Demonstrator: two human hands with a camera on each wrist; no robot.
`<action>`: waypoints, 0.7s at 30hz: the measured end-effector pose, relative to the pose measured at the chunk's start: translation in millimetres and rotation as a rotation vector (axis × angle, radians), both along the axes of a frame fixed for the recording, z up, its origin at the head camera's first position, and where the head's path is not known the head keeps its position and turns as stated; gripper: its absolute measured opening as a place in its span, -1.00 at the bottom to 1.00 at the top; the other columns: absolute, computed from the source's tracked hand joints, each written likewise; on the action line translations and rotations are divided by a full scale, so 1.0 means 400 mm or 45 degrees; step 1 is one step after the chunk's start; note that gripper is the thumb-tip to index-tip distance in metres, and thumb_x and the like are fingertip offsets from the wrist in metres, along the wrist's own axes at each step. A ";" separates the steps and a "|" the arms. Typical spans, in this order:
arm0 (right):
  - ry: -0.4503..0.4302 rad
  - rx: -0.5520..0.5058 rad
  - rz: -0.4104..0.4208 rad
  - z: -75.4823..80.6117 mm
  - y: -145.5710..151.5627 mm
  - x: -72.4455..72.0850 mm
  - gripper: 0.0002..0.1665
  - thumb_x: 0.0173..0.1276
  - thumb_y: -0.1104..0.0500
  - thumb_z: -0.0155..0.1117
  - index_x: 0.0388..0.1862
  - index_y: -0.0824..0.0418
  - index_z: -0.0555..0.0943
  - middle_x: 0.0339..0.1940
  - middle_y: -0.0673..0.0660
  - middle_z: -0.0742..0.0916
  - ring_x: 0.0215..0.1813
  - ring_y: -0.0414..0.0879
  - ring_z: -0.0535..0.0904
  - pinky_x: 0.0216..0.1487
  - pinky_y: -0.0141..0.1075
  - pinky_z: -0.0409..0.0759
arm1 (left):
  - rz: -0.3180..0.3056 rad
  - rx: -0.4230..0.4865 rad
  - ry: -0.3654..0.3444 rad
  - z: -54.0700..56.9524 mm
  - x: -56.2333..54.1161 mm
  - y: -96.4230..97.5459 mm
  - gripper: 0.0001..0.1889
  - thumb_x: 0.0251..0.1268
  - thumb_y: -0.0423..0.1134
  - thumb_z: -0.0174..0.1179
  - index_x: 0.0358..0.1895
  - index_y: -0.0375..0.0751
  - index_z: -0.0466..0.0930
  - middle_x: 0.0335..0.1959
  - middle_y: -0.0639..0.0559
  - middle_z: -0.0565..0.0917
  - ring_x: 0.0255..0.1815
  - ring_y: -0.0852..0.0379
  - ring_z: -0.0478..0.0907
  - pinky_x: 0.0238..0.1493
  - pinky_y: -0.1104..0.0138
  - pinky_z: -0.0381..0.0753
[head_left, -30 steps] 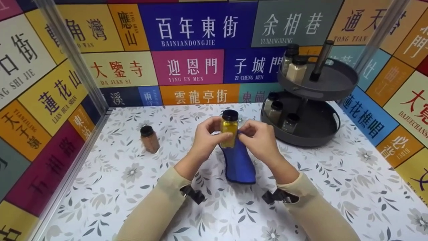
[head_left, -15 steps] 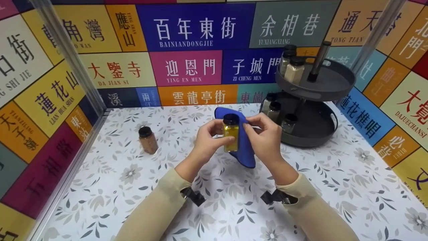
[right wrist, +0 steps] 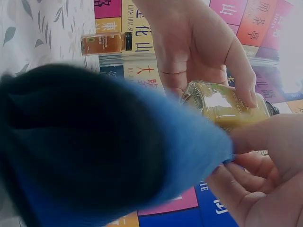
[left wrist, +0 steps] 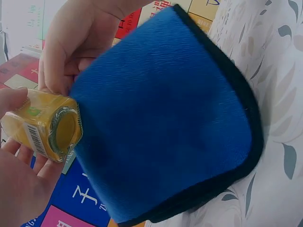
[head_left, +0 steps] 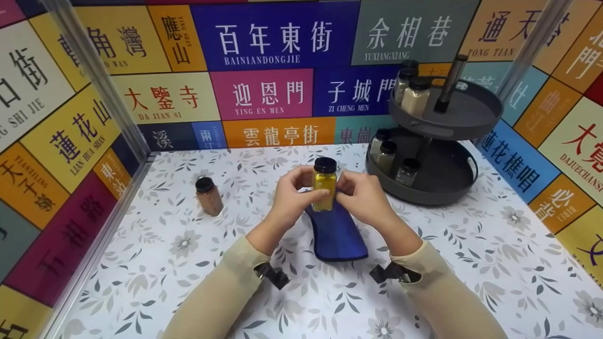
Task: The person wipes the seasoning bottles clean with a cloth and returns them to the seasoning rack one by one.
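My left hand (head_left: 293, 192) grips a square glass spice jar (head_left: 324, 184) with a black lid and yellow contents, held upright over the table. In the left wrist view the jar's base and a barcode label show, with the thumb across its side. Just right of the jar, my right hand (head_left: 360, 195) pinches a blue cloth (head_left: 337, 235) by its upper end between thumb and fingers. The dark-edged cloth hangs down below the jar toward me. In the right wrist view the cloth (right wrist: 189, 137) is gathered to a point at the fingertips, close beside the jar.
A jar with reddish-brown contents (head_left: 209, 197) stands at the left of the flower-patterned table (head_left: 183, 282). At the back right is a dark two-tier round rack (head_left: 438, 188) holding several black-lidded jars. Sign-covered walls (head_left: 273, 94) enclose the back and sides.
The cloth swung up behind and beside the jar half a second ago, and now hangs down below it again. The right hand rose slightly, then came back down; the left keeps hold of the jar.
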State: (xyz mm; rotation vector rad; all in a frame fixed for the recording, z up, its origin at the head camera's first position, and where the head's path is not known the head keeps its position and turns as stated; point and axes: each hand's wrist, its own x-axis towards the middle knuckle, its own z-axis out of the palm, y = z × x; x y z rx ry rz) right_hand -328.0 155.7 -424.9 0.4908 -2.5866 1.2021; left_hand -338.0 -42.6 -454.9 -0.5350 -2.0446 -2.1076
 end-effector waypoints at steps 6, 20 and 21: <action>0.078 -0.198 -0.046 0.004 -0.008 0.008 -0.97 0.28 0.32 0.42 -0.32 0.22 0.76 -0.33 0.12 0.86 -0.28 -0.12 0.77 -0.18 -0.34 0.71 | -0.004 -0.001 -0.006 0.007 0.000 -0.007 -0.51 0.12 -0.34 0.56 0.16 -0.24 0.70 -0.07 -0.03 0.77 -0.06 0.09 0.68 0.19 0.13 0.63; 0.318 -0.600 -0.026 0.016 -0.011 0.022 -0.92 0.34 0.41 0.46 -0.20 0.34 0.74 -0.19 0.22 0.84 -0.14 -0.19 0.82 -0.12 -0.41 0.78 | -0.048 0.023 -0.013 -0.003 -0.002 0.002 -0.54 0.11 -0.35 0.57 0.12 -0.25 0.70 -0.15 0.01 0.75 -0.09 0.07 0.67 0.19 0.09 0.63; 0.294 -0.558 -0.036 0.017 -0.009 0.020 -0.93 0.34 0.39 0.47 -0.21 0.32 0.75 -0.20 0.20 0.85 -0.14 -0.20 0.81 -0.12 -0.42 0.78 | -0.045 0.026 -0.013 -0.003 -0.002 0.003 -0.54 0.11 -0.36 0.57 0.12 -0.25 0.70 -0.15 0.01 0.75 -0.09 0.08 0.68 0.18 0.12 0.63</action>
